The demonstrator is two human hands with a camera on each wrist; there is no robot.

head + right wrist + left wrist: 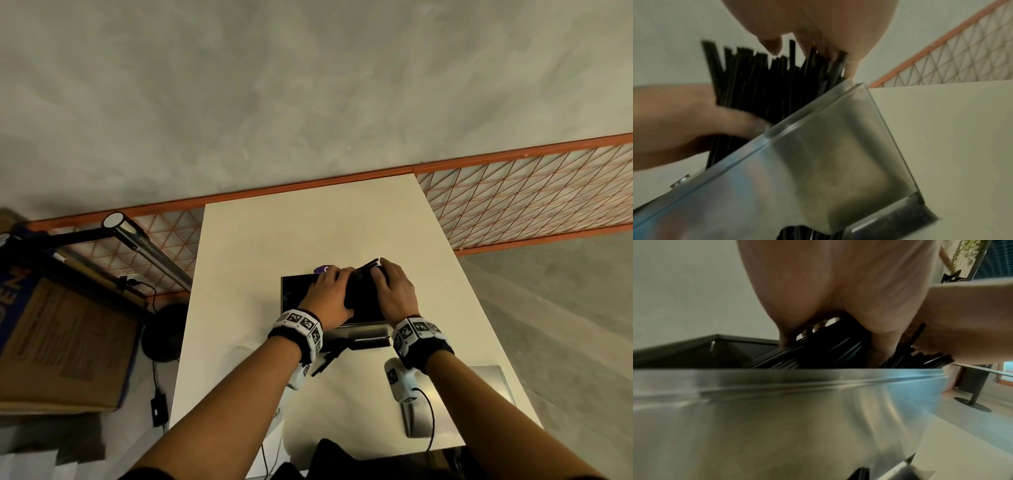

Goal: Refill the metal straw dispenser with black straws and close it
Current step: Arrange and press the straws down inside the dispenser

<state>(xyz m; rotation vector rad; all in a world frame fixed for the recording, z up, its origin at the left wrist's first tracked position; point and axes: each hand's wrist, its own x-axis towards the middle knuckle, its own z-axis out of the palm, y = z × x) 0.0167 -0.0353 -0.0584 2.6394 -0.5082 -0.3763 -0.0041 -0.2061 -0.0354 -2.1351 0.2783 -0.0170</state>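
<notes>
Over the open metal dispenser, both hands — left hand, right hand — around a bundle of black straws, long axis tilted up-right.

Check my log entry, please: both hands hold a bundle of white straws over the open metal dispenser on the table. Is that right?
One thing is wrong: the straws are black, not white, as the right wrist view shows. The rest stands: the left hand and right hand hold the bundle over the open metal dispenser on the table.
</notes>
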